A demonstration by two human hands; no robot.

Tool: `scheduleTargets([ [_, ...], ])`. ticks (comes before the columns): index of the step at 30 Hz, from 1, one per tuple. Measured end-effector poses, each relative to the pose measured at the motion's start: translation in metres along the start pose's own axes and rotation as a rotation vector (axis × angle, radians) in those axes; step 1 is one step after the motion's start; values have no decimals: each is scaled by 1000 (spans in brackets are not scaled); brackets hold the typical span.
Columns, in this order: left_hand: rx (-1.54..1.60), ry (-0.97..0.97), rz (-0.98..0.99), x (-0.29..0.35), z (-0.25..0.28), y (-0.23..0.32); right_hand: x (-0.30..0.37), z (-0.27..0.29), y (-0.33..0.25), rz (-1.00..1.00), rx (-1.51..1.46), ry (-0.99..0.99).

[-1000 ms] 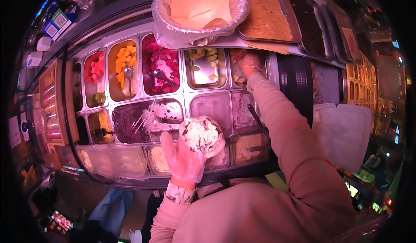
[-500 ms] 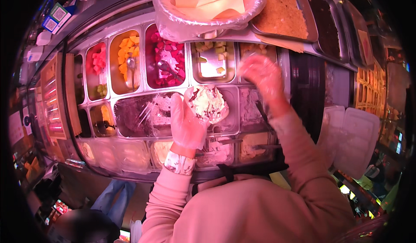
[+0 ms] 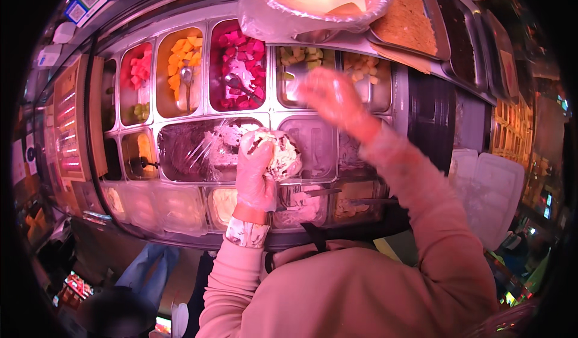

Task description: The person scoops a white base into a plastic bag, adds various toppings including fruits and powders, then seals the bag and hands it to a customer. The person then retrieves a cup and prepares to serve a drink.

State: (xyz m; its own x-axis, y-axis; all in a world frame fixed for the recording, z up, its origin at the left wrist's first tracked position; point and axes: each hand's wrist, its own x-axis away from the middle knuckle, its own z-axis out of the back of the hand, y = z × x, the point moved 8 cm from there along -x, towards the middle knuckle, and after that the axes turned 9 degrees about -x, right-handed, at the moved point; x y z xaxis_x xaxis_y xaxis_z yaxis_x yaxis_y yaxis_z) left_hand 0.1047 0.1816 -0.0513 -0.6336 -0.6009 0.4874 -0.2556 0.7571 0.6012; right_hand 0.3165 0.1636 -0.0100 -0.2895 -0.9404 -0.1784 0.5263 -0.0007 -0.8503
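Observation:
My left hand (image 3: 256, 178), in a clear glove, is closed round a lump of white cream with dark bits (image 3: 283, 157), the thumb lying over its left side. It hangs above the middle row of metal pans. My right hand (image 3: 334, 97), also gloved, reaches over the pan of pale green fruit cubes (image 3: 304, 55) in the far row. Motion smears its fingers, so I cannot tell whether they hold anything. To its right sits a pan of yellowish cubes (image 3: 360, 67). A pan of magenta fruit cubes (image 3: 241, 46) with a spoon lies to its left.
A plastic-lined tub (image 3: 313, 28) stands beyond the far pans, beside a tray of tan crumbs (image 3: 404, 18) and a dark tray (image 3: 453, 31). Mango-coloured cubes (image 3: 183, 55) and pink cubes (image 3: 139, 67) fill pans at left. Clear lids (image 3: 497, 193) lie at right.
My right hand has swung left from the yellowish cubes to the green ones. My left thumb has folded over the cream lump, which was resting on the open palm.

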Motion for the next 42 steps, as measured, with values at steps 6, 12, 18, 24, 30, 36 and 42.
scheduleTargets([
  [6, -56, 84, 20, 0, 18, 5, -33, -50, 125, -280, 776, -456],
  [12, 23, 55, 73, 1, 27, 7, -33, -65, 145, -225, 960, -431],
  [18, 404, 38, 184, -8, 39, -1, -36, -33, 88, -290, 438, -168],
  [24, 310, -12, 72, -5, 42, 7, 12, -48, -64, 2, -255, -161],
  [30, 93, 76, -9, -3, 40, 0, 38, -78, -68, -405, -516, -155],
  [36, -32, 231, -117, 4, 41, 19, -25, -46, -18, -234, -474, -14],
  [42, -52, 255, -141, 4, 38, 34, -82, -41, 159, -372, 527, 25],
])
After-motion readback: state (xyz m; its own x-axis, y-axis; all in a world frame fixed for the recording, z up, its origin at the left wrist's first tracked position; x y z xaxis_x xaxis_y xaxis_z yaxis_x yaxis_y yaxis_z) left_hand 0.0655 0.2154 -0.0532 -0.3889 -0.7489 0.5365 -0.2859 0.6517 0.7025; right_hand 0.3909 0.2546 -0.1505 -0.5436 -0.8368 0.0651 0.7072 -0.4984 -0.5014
